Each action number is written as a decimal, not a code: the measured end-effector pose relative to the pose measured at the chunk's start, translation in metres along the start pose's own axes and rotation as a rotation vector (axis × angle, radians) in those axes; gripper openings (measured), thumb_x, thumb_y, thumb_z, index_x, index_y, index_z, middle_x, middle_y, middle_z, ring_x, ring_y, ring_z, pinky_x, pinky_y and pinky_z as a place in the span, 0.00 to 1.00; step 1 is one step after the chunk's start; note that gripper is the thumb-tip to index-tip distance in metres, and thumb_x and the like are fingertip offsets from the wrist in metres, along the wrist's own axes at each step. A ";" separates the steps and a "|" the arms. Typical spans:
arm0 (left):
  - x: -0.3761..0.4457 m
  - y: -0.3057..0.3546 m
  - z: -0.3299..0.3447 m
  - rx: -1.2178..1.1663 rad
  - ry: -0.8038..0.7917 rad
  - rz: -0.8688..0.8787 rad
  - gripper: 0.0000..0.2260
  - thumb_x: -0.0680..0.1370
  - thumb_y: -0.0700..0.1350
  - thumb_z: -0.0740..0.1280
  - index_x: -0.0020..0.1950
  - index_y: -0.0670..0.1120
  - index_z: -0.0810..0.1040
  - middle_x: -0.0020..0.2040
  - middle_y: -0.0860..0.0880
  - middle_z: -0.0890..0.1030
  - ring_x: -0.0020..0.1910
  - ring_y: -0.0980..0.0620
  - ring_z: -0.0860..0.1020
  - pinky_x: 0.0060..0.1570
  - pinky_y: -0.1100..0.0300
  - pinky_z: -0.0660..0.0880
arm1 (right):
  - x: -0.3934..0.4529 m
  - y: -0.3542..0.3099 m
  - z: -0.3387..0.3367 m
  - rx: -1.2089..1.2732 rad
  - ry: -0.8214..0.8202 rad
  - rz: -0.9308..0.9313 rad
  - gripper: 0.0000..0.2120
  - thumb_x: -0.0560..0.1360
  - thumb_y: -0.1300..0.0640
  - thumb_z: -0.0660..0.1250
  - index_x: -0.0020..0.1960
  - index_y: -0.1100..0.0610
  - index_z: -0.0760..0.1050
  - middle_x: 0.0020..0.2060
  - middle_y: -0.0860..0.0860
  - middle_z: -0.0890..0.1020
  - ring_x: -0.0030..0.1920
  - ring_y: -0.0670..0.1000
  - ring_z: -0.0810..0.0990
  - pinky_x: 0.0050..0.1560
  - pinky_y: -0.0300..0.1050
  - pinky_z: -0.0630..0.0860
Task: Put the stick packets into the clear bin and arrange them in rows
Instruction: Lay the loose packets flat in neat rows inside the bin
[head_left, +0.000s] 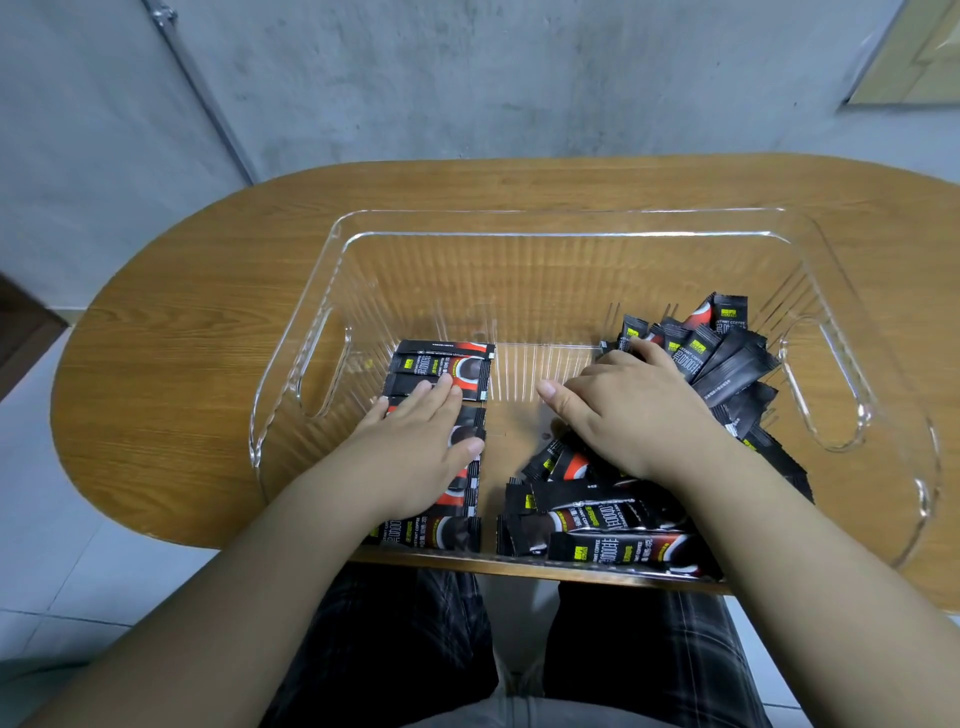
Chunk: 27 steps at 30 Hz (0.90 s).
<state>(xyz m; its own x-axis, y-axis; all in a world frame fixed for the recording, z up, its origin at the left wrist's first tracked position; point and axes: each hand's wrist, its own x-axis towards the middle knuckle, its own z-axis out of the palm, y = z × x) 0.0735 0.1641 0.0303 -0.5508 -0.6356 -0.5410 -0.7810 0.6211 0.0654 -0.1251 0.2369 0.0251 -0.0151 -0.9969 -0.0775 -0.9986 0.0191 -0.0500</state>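
Plain room, bare concrete wall (467, 78), wooden table (182, 338), tiled floor (78, 571)

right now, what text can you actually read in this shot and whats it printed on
"INSTANT COFFEE": on a packet in the loose pile at the right of the clear bin, by the right hand.
"COFFEE": partly legible on a near packet in the same pile.
Large white characters on the packets in the flat row under the left hand: too blurred to read.
Small yellow-green labels and fine print on the packets: too small to read.
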 end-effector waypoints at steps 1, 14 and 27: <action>-0.003 0.000 -0.001 -0.009 -0.001 0.017 0.27 0.81 0.58 0.42 0.77 0.49 0.38 0.76 0.55 0.35 0.75 0.57 0.37 0.75 0.51 0.39 | 0.000 0.000 0.000 0.001 -0.001 0.000 0.38 0.74 0.38 0.30 0.48 0.49 0.79 0.47 0.47 0.81 0.59 0.50 0.72 0.71 0.49 0.50; -0.016 0.005 0.003 -0.037 -0.030 0.029 0.26 0.82 0.57 0.43 0.77 0.50 0.40 0.77 0.55 0.37 0.75 0.58 0.38 0.75 0.52 0.41 | 0.000 -0.001 -0.002 -0.008 -0.008 0.002 0.38 0.74 0.38 0.31 0.51 0.49 0.79 0.49 0.46 0.81 0.60 0.49 0.72 0.71 0.49 0.50; -0.031 -0.003 0.001 -0.014 -0.075 0.044 0.23 0.83 0.53 0.45 0.78 0.51 0.44 0.77 0.57 0.41 0.76 0.58 0.42 0.74 0.52 0.43 | 0.000 0.000 -0.002 -0.005 -0.013 0.004 0.37 0.75 0.38 0.32 0.50 0.49 0.79 0.48 0.46 0.81 0.59 0.49 0.72 0.71 0.49 0.50</action>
<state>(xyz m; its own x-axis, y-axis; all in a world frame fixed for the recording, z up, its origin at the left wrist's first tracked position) 0.0933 0.1822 0.0456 -0.5616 -0.5712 -0.5986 -0.7608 0.6409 0.1022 -0.1247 0.2370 0.0267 -0.0182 -0.9957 -0.0910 -0.9987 0.0223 -0.0449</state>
